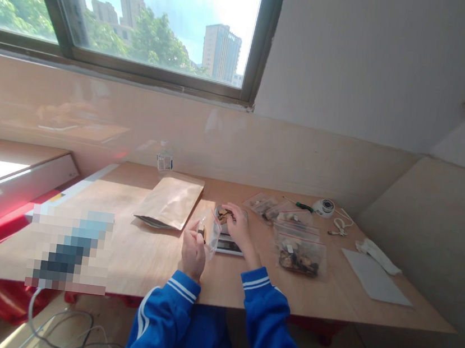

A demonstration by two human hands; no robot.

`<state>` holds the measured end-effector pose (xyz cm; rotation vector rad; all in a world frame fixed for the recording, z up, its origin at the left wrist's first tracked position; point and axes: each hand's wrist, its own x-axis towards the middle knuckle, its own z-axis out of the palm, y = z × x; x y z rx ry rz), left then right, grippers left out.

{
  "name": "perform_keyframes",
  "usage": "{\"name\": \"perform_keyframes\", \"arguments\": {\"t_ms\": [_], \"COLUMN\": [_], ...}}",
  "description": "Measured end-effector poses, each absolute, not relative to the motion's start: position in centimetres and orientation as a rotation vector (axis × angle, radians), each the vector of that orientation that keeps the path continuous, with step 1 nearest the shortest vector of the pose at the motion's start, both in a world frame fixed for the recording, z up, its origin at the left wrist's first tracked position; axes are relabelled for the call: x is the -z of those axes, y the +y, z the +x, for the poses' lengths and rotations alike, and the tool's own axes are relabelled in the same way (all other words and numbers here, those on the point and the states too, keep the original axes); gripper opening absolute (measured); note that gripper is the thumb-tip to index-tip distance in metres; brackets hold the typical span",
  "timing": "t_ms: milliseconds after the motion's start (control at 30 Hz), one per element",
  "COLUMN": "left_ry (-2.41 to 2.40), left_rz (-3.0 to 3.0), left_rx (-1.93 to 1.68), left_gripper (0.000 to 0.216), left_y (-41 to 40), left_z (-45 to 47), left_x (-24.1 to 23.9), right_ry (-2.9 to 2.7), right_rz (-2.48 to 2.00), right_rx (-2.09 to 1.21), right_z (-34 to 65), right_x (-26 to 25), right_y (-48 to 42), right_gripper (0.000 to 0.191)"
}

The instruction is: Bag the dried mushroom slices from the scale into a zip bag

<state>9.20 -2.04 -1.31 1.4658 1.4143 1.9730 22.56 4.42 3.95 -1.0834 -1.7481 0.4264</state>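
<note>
My left hand (194, 254) is closed on a small clear zip bag (212, 238) with a red seal line, held upright beside the scale. Something dark and brown shows at the bag, too small to make out. My right hand (235, 224) reaches over a flat scale (230, 246), its fingers spread and curved over brown dried slices (223, 214) on the scale's far part. Whether the fingertips pinch a slice is hard to see. The scale's dark display strip faces me, partly covered by the bag and my wrist.
A brown foil pouch (172, 200) lies left, a clear bottle (165, 157) behind it. To the right are filled zip bags (301, 256), a green-handled screwdriver (303, 206), a white dome camera (324, 207), a white sheet (374, 277) and a crumpled white cloth (378, 256). A blurred-out object (73, 247) stands left.
</note>
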Motion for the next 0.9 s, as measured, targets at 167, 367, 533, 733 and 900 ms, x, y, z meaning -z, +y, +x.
{"name": "perform_keyframes", "arguments": {"t_ms": [167, 367, 533, 733, 900], "left_ry": [1.427, 1.416, 1.394, 1.383, 1.379], "left_rz": [1.459, 1.467, 1.448, 1.440, 1.439], "left_rx": [-1.946, -1.926, -1.906, -1.901, -1.900], "left_gripper": [0.017, 0.015, 0.015, 0.016, 0.017], "left_y": [-2.0, -1.9, -1.9, -1.9, -1.8], "left_z": [9.1, 9.0, 9.0, 9.0, 9.0], "left_x": [1.5, 1.7, 1.9, 1.8, 1.9], "right_ry": [-1.952, -1.945, -1.842, -1.702, -1.536], "right_rz": [-1.250, -1.313, -1.294, -1.300, -1.319], "right_rx": [-0.442, -0.399, -0.348, -0.376, -0.462], "right_z": [24.5, 26.3, 27.2, 27.7, 27.7], "right_x": [-1.3, -0.3, 0.2, -0.1, -0.4], "right_y": [7.3, 8.2, 7.9, 7.4, 6.4], "right_gripper": [0.059, 0.046, 0.031, 0.019, 0.021]}}
